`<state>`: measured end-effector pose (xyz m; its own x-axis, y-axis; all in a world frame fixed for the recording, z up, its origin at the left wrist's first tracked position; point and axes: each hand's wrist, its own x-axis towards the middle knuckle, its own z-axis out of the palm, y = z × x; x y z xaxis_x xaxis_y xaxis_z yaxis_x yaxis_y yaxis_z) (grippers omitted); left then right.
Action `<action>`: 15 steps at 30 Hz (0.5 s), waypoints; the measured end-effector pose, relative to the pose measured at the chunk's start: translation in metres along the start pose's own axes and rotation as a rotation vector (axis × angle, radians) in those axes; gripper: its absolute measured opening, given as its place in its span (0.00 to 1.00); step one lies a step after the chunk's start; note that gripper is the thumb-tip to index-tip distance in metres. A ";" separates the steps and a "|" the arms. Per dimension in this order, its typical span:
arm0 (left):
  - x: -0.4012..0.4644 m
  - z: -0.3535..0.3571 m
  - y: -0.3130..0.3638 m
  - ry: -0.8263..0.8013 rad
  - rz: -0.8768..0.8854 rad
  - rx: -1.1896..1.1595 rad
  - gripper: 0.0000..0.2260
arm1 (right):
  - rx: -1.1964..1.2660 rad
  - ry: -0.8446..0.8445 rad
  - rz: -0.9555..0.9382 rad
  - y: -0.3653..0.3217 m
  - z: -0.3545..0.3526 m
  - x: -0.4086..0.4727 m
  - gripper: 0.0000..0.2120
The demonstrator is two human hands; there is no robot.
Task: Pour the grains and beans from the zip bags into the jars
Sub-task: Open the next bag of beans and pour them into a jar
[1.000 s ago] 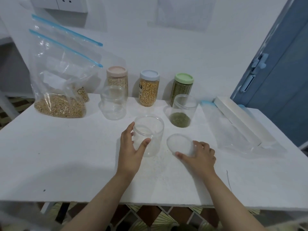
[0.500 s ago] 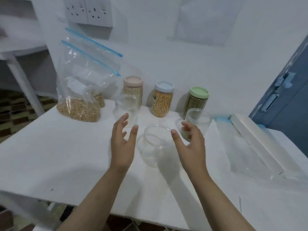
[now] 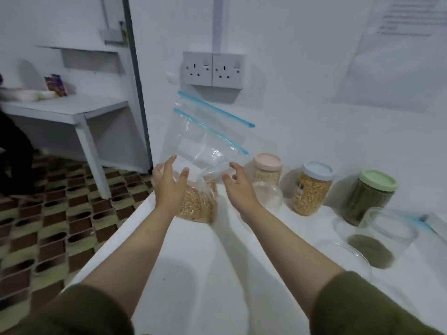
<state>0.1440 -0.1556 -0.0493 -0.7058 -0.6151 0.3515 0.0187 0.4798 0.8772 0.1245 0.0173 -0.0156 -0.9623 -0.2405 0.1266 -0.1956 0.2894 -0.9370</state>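
The zip bag (image 3: 193,165) of tan grains stands at the far left corner of the white table (image 3: 198,274), propped against the wall with its blue zip strip running up toward the sockets; a second bag with its own blue strip leans just behind it. The film is thin and floppy, and the grains sit low in a heavy slump, so the bag will likely sag and shift if lifted by the top alone; a sound hold would be one hand under or around the grain mass and the other on the loose film near the zip to steer the mouth. The left hand (image 3: 169,187) is spread, fingers straight, at the bag's left side, and it may just touch the plastic, though the clear film makes contact hard to judge. The right hand (image 3: 238,187) is loosely spread too, just right of the bag, gripping nothing. An empty clear jar (image 3: 267,195) waits beside that hand, in front of the pink-lidded jar (image 3: 267,169).
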 end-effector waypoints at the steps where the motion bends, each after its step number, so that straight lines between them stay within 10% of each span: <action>1: 0.015 -0.003 -0.008 -0.051 -0.044 0.016 0.24 | 0.000 -0.040 0.035 0.001 0.015 0.011 0.24; 7: 0.076 -0.015 -0.057 -0.412 -0.073 0.068 0.34 | -0.113 -0.171 0.104 0.031 0.079 0.052 0.41; 15: 0.083 -0.024 -0.072 -0.370 -0.011 -0.066 0.29 | -0.068 -0.006 0.026 0.030 0.090 0.060 0.47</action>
<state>0.1007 -0.2561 -0.0758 -0.9142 -0.3463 0.2104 0.0466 0.4260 0.9035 0.0776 -0.0722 -0.0659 -0.9662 -0.2372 0.1007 -0.1832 0.3576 -0.9157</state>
